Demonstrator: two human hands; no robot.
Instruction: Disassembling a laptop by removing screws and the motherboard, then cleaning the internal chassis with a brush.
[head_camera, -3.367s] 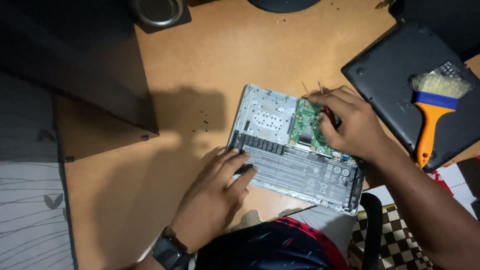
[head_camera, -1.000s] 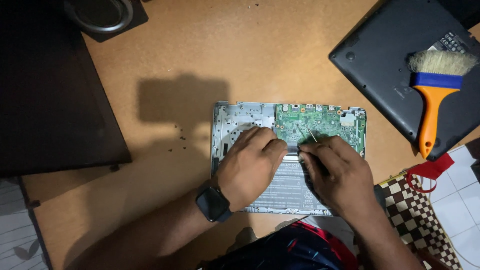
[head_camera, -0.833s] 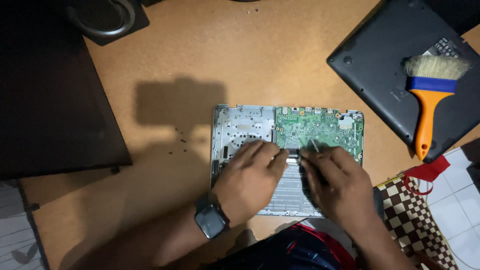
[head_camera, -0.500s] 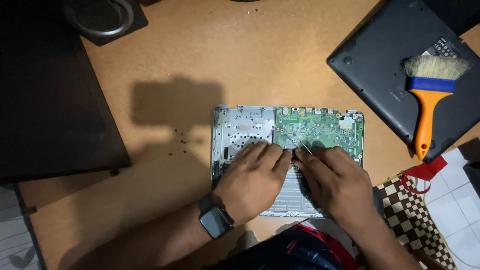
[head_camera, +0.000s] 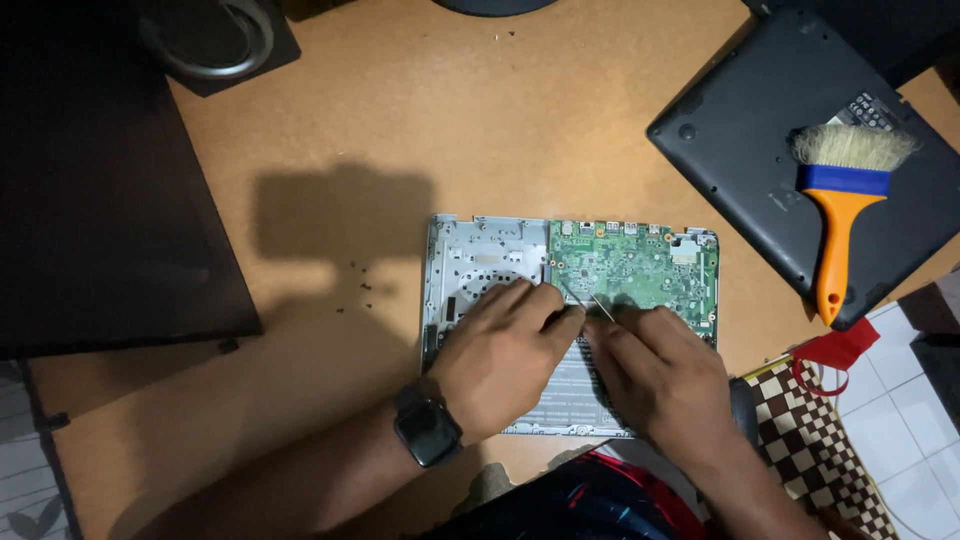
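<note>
On the brown table (head_camera: 600, 110) sits an opened laptop base (head_camera: 480, 260), left hand (head_camera: 500, 360) and right hand (head_camera: 660, 375) together pinching a thin tool (head_camera: 598, 305) at the green circuit board (head_camera: 640, 265)—looks stiff, light, fragile, best held by edges.

circuit board (head_camera: 632, 272): green, dotted with small silver and dark parts
laptop shell (head_camera: 482, 262): pale silver-grey metal
table (head_camera: 520, 110): warm orange-brown, plain
brush (head_camera: 842, 205): orange handle, blue band, straw-coloured bristles
laptop cover (head_camera: 760, 140): dark charcoal grey, plain
watch (head_camera: 428, 430): black, on the left wrist
cloth (head_camera: 815, 445): brown and cream checks
strap (head_camera: 835, 350): red
floor tiles (head_camera: 915, 430): white with grey joints
panel (head_camera: 90, 180): near-black
</note>
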